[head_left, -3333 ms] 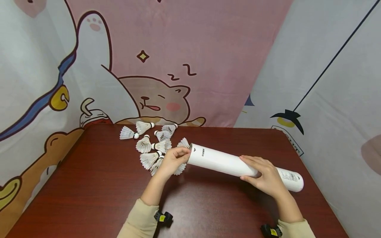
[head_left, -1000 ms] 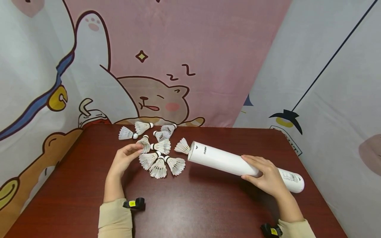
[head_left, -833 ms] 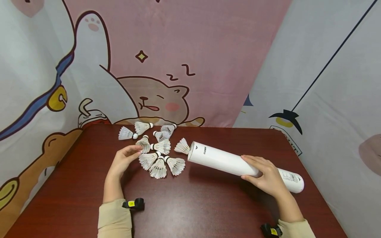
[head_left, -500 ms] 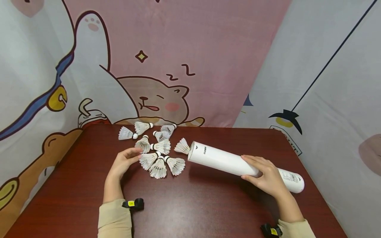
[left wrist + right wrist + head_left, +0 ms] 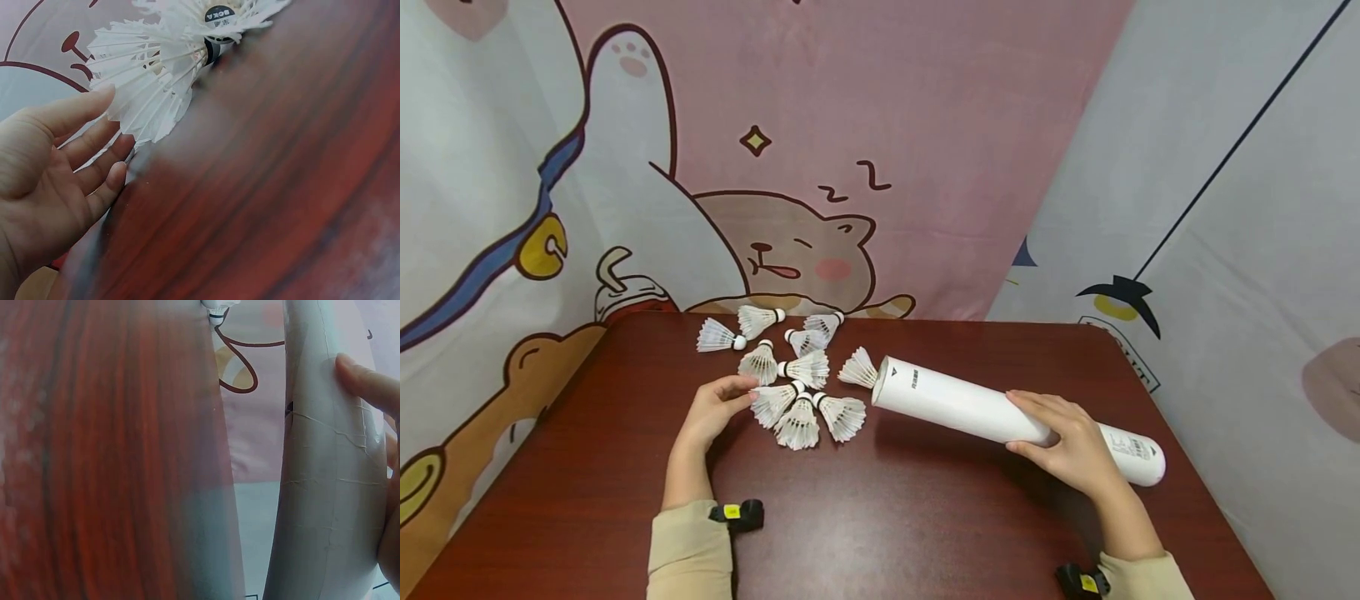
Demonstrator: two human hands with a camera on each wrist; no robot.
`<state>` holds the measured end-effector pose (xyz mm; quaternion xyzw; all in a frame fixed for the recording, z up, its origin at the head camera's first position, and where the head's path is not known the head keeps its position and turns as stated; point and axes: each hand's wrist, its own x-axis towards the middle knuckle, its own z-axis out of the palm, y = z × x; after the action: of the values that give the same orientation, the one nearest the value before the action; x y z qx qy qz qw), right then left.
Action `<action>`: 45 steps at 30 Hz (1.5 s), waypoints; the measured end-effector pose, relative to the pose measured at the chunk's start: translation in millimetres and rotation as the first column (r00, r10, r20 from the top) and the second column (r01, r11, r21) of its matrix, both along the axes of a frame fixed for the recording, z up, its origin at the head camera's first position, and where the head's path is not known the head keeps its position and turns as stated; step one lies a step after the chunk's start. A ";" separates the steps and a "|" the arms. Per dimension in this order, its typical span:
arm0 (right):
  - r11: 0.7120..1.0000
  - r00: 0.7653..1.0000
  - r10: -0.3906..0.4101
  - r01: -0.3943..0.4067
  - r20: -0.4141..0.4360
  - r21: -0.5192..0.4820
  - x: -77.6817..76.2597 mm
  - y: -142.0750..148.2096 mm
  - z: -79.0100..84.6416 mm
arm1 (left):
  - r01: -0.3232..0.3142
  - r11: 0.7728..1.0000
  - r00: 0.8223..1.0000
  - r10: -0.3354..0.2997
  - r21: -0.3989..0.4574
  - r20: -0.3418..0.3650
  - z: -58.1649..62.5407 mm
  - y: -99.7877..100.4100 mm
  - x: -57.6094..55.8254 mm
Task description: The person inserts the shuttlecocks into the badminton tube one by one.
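Several white feather shuttlecocks lie in a loose cluster on the dark red table, at the left of the tube. My left hand is at the cluster's left edge. In the left wrist view its thumb touches the feather skirt of one shuttlecock, with the other fingers loosely bent and spread. My right hand grips a long white shuttlecock tube, tilted with its mouth raised toward the cluster. Another shuttlecock shows at the tube's mouth; its cork is hidden, and I cannot tell whether it is inside.
The table ends at the back against a cartoon-printed cloth. Two shuttlecocks lie near the back left edge. Black wrist cameras sit on both sleeves.
My left hand has left the tube's mouth and moved left to the cluster's outer side, then slightly down toward a lower shuttlecock. My right hand still holds the tube in place.
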<state>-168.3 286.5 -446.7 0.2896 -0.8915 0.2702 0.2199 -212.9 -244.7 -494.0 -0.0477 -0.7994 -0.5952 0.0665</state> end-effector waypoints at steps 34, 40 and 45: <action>1.000 1.000 0.001 -0.001 -0.003 0.026 -0.3 -0.5 1.7 | -0.211 0.976 0.977 0.210 -0.059 -0.018 14.3 7.6 2.6; 1.000 1.000 0.000 0.000 -0.007 0.026 -1.3 0.1 0.3 | -0.211 0.975 0.977 0.211 -0.074 -0.017 37.7 17.1 10.2; 1.000 1.000 0.000 0.001 -0.010 0.024 -2.1 0.4 -1.1 | -0.206 0.976 0.979 0.205 -0.067 -0.021 26.0 12.4 -0.1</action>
<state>-170.5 286.9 -447.8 0.2934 -0.8937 0.2579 0.2209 -213.0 -232.3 -468.1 0.0285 -0.8195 -0.5570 0.1316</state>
